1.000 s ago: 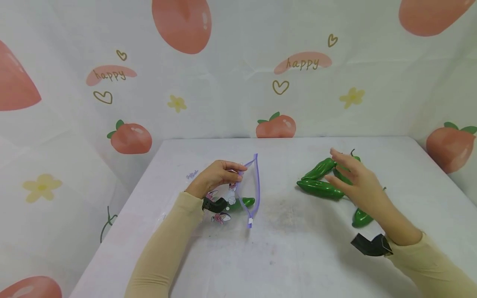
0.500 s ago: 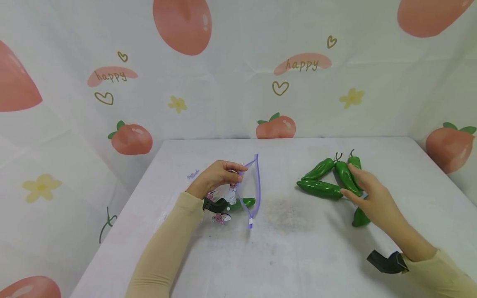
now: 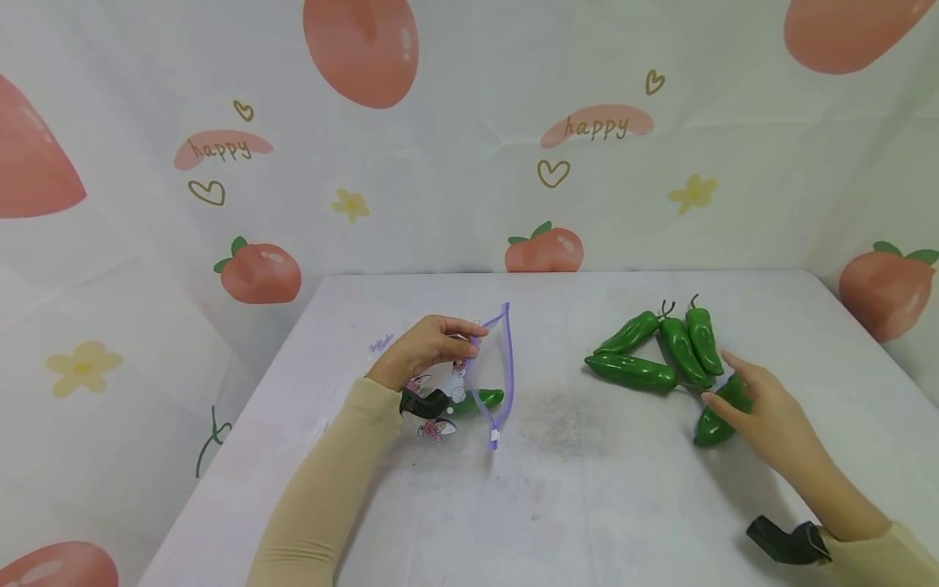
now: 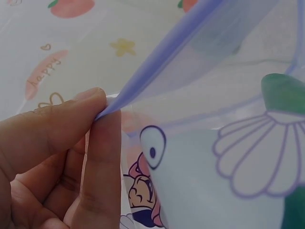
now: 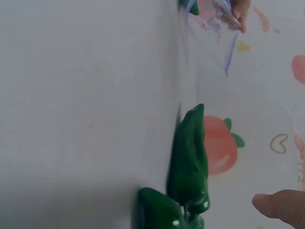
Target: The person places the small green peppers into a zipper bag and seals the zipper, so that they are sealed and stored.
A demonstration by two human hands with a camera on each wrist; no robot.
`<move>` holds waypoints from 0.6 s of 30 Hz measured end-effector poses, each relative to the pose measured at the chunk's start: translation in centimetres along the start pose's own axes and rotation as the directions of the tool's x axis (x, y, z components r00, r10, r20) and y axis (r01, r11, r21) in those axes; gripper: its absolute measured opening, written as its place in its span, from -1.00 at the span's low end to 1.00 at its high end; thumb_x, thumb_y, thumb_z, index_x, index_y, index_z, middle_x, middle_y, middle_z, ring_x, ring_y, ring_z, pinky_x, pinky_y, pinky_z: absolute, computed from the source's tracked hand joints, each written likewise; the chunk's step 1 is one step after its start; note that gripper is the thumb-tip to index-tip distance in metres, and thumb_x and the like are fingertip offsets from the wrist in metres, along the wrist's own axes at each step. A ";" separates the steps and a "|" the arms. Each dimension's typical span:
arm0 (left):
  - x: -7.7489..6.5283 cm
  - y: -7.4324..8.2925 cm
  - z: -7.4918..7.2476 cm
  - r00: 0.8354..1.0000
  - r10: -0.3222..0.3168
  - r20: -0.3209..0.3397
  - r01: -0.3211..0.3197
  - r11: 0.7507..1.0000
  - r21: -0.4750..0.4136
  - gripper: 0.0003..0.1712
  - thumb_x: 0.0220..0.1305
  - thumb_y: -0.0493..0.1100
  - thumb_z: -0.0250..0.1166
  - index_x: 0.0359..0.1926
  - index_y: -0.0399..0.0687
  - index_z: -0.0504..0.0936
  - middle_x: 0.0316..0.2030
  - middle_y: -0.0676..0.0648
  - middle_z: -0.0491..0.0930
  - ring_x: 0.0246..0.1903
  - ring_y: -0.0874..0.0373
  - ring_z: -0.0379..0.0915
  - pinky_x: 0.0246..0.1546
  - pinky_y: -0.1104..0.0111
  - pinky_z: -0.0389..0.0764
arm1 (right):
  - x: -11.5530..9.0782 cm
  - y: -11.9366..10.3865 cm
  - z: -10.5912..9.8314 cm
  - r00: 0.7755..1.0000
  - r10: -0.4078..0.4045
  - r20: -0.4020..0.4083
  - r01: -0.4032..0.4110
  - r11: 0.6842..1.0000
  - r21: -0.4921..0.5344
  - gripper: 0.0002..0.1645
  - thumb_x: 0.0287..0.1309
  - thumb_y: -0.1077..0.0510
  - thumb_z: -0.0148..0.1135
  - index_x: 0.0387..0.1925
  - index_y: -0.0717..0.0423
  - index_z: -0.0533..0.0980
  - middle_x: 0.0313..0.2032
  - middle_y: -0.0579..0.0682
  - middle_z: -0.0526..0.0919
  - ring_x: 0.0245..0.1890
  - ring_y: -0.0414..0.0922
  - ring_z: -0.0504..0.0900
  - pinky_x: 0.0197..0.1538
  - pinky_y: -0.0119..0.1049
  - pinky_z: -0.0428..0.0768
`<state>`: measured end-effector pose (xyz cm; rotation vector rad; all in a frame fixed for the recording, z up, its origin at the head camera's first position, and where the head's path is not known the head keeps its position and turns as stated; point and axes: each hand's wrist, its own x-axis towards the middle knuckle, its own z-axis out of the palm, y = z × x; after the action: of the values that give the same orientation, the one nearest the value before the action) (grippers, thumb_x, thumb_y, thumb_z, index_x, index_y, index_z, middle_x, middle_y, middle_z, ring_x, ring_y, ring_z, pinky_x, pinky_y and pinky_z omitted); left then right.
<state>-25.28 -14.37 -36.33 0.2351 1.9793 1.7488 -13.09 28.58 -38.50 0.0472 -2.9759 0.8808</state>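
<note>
My left hand pinches one purple edge of a clear zip bag between thumb and finger, and the bag's mouth gapes to the right. Inside the bag lies a green pepper, partly seen through the printed plastic. In the left wrist view, thumb and finger grip the purple zip edge. My right hand is over the rightmost green pepper, thumb and fingers spread to either side and covering part of it. The right wrist view shows one fingertip apart from two peppers.
Left of the right hand, several more green peppers lie in a loose group: one lengthwise, one angled behind it, and two side by side. All rest on a white table before a printed backdrop cloth.
My right hand has come down and toward the right front, from above the pepper group to the rightmost pepper. The left hand and the bag have stayed in place.
</note>
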 end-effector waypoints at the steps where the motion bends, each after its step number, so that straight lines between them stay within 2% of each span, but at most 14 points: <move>1: 0.0 0.0 0.0 1.000 0.000 0.002 0.000 1.000 0.001 -0.50 0.18 -0.48 0.25 0.17 -0.54 0.44 -0.44 0.01 0.55 -0.55 0.18 0.42 -0.45 0.43 0.54 | 0.0 0.2 0.0 1.000 0.006 0.003 -0.006 1.000 -0.005 -0.09 0.35 -0.03 0.14 0.43 0.41 -0.02 0.21 0.62 0.15 0.06 0.55 0.32 0.00 0.41 0.36; 11: -0.3 0.0 -0.1 0.999 0.026 0.045 -0.026 1.000 0.010 -0.50 0.22 -0.47 0.24 0.19 -0.57 0.40 -0.42 0.01 0.61 -0.54 0.17 0.41 -0.43 0.42 0.53 | -0.4 1.6 0.4 1.000 0.013 0.010 -0.013 1.000 -0.006 -0.13 0.35 0.00 0.14 0.38 0.50 0.02 0.16 0.66 0.17 0.02 0.56 0.31 -0.03 0.39 0.38; 18: -0.2 -0.1 -0.2 0.999 0.023 0.042 -0.023 1.000 0.004 -0.49 0.21 -0.47 0.25 0.18 -0.58 0.40 -0.42 0.00 0.61 -0.56 0.15 0.40 -0.44 0.42 0.52 | -0.2 2.2 0.6 0.999 0.030 0.010 -0.030 1.000 0.006 -0.12 0.36 -0.02 0.12 0.36 0.55 0.02 0.18 0.68 0.13 0.08 0.57 0.25 0.03 0.38 0.36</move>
<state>-25.13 -14.64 -36.34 0.2951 1.9588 1.7395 -13.02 30.11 -40.19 0.0066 -2.9908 0.8959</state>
